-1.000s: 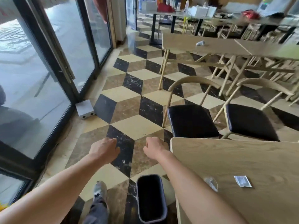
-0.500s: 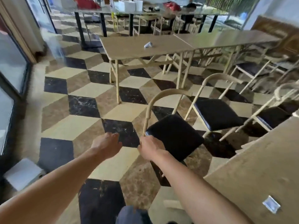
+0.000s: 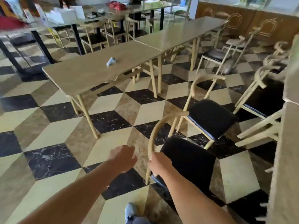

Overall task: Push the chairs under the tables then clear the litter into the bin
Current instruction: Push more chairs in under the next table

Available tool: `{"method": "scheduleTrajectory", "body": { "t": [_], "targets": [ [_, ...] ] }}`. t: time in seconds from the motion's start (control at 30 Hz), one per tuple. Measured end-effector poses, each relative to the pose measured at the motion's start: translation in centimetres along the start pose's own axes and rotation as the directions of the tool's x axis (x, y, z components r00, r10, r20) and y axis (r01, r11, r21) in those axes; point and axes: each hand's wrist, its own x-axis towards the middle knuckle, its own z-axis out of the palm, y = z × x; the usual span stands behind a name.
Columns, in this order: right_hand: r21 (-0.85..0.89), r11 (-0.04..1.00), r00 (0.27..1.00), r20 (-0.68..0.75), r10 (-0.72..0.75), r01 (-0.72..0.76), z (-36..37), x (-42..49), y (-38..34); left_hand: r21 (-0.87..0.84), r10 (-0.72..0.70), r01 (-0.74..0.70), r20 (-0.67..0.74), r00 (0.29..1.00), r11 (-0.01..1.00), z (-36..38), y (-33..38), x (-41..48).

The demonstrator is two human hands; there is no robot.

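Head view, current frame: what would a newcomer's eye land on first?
The two bare forearms reaching in from the bottom: the right hand grips the curved backrest of the nearest chair, while the left hand hangs free beside it, holding nothing. Next, the bold cube-pattern floor filling the frame. Then a lone crumpled piece of litter on the wooden table ahead.
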Motion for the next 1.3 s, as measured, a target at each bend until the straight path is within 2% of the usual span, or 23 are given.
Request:
{"method": "scheduleTrajectory", "body": {
  "t": [0.13,0.27,0.37,0.47,0.53,0.6,0.67,0.73,0.8,0.9,0.97,1.07,1.2,1.3],
  "targets": [
    [0.088,0.995,0.998,-0.043,0.051,-0.047,-3.2,6.5,-3.6,0.069,0.117,-0.118,0.016,0.993,0.991,-3.8,-2.8,7.9],
    [0.277,0.949,0.982,-0.07,0.174,-0.148,-4.3,11.2,-4.5,0.126,0.246,-0.263,0.136,0.96,0.957,-5.4,-3.5,17.7],
    [0.388,0.87,0.927,-0.089,0.365,-0.306,-3.4,13.5,-3.2,0.167,0.431,-0.463,0.195,0.881,0.871,-5.6,-1.7,24.9],
    [0.52,0.723,0.826,-0.056,0.561,-0.455,-2.2,14.0,-2.0,0.231,0.564,-0.633,0.302,0.768,0.739,-4.9,0.8,30.6],
    [0.59,0.577,0.719,0.007,0.695,-0.564,-1.4,14.2,-2.0,0.246,0.652,-0.748,0.373,0.661,0.617,-4.1,2.2,33.6],
    [0.621,0.409,0.576,0.084,0.813,-0.669,-0.5,14.3,-3.0,0.264,0.75,-0.867,0.436,0.498,0.422,-4.0,3.0,35.2],
    [0.627,0.269,0.448,0.143,0.883,-0.731,0.8,14.7,-4.5,0.274,0.842,-0.932,0.42,0.339,0.238,-4.0,3.4,36.1],
    [0.622,0.198,0.378,0.169,0.91,-0.757,2.2,15.3,-6.2,0.278,0.901,-0.955,0.383,0.205,0.099,-4.0,3.7,36.8],
    [0.603,0.173,0.343,0.178,0.922,-0.779,3.4,16.1,-7.9,0.243,0.927,-0.97,0.365,0.087,-0.005,-3.2,3.7,38.1],
    [0.581,0.172,0.288,0.113,0.951,-0.796,5.0,17.8,-9.7,0.208,0.921,-0.943,0.347,-0.177,-0.26,-0.6,3.8,40.8],
    [0.585,0.15,0.221,0.053,0.974,-0.797,6.0,19.1,-10.2,0.22,0.892,-0.894,0.332,-0.308,-0.391,1.5,3.7,42.8],
    [0.623,0.165,0.142,-0.087,0.986,-0.765,8.2,20.8,-10.0,0.195,0.85,-0.843,0.294,-0.438,-0.502,4.5,4.2,45.2],
    [0.624,0.208,0.108,-0.194,0.975,-0.753,10.3,22.4,-8.0,0.164,0.756,-0.738,0.151,-0.637,-0.654,6.6,6.6,47.0],
    [0.627,0.185,-0.053,-0.34,0.939,-0.757,11.7,24.0,-6.9,0.224,0.717,-0.692,0.053,-0.695,-0.687,8.0,7.1,47.8]
  ]
}}
